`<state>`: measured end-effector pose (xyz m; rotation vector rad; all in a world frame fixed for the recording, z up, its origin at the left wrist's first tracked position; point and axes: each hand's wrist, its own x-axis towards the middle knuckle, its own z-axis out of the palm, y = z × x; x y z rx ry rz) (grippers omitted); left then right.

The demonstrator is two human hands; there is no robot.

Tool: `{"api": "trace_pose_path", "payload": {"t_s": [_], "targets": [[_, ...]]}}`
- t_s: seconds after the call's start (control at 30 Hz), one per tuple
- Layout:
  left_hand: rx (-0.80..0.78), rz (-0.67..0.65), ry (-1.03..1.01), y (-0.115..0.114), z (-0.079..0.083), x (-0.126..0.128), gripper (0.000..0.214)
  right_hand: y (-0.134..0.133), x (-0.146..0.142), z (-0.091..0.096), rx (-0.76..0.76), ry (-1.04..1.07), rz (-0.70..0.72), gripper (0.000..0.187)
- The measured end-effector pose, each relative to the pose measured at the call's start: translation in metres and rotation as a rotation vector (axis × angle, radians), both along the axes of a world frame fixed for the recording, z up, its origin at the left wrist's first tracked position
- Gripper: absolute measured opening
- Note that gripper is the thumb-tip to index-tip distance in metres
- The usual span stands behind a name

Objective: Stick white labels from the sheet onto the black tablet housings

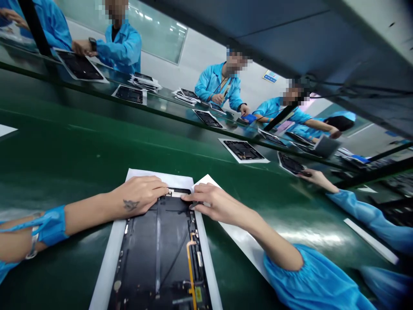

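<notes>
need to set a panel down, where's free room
Bare green bench lies beyond your left forearm, and between the white sheet and the far black panel. Crowded: your left hand and right hand over the near panel, and the far bench edge.

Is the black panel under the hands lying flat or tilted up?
Flat: the black panel lies along the white sheet, showing no gap.

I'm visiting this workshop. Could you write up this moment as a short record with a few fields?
Left hand: left hand, on the top end of a dark electronic panel
Right hand: right hand, fingers at the same end
Under panel: white sheet
Work surface: green bench top
Nearby: co-workers in blue smocks, similar panel on white sheet
</notes>
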<state>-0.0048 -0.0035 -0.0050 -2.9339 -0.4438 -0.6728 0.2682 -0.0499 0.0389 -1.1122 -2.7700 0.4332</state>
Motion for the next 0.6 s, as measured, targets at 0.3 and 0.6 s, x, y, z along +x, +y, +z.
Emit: {"api": "trace_pose_path", "payload": {"t_s": [0.3, 0.6], "targets": [[-0.096, -0.005, -0.037, 0.001, 0.001, 0.001, 0.033, 0.004, 0.002, -0.002, -0.047, 0.29, -0.166, 0.02], [-0.233, -0.011, -0.062, 0.004, 0.002, 0.002, 0.034, 0.005, -0.015, -0.029, 0.112, 0.2, -0.032, 0.024]]}}
